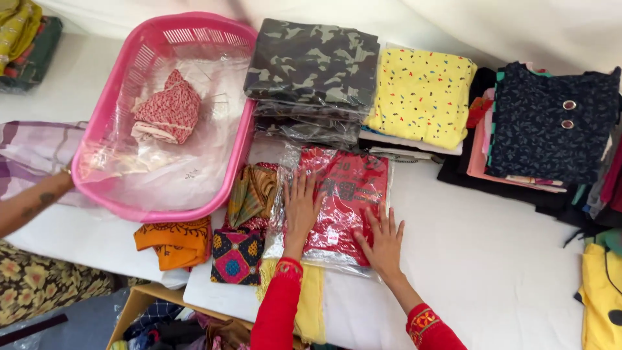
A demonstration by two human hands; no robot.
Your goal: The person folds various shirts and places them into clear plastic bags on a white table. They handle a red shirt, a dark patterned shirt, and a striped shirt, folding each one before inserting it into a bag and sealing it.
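Both hands lie flat, fingers spread, on a red garment in a clear plastic bag [340,207] at the table's near middle. The left hand [301,207] presses the bag's left part; the right hand [383,238] presses its lower right corner. Neither grips anything. A small white label sits on the bag between the two hands, and dark print shows at its top.

At nine o'clock of the bag lie a striped green cloth [251,194] and, nearer, a dark patterned piece [237,256]. Farther left is an orange cloth [175,243]. A yellow cloth [310,301] hangs under the left sleeve.

At ten o'clock stands a pink basket [243,139] lined with clear plastic, holding a folded red-patterned cloth [170,110]. Another person's arm [32,204] reaches its left rim.

At twelve o'clock sits a camouflage stack [311,65] in clear bags; at one o'clock a yellow speckled fold [421,97]; at two o'clock a dark floral garment [551,123] atop a pile.
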